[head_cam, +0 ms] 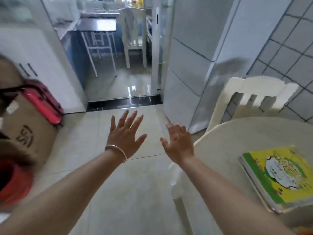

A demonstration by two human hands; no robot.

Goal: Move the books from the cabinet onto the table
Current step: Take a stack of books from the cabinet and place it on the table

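Observation:
A small stack of books (277, 177) with a yellow and green cover lies on the round white table (237, 143) at the lower right. My left hand (126, 134) is stretched out over the floor with fingers spread and holds nothing; a bracelet sits on its wrist. My right hand (179, 141) is also held out flat with straight fingers, empty, just left of the table's edge. A white cabinet (42, 61) with dark handles stands at the left.
A white chair (250, 99) stands behind the table by the tiled wall. At the left are a cardboard box (28, 133), a red case (44, 100) and a red tub (13, 185). A doorway ahead opens onto a room with a dark table (96, 25) and chair.

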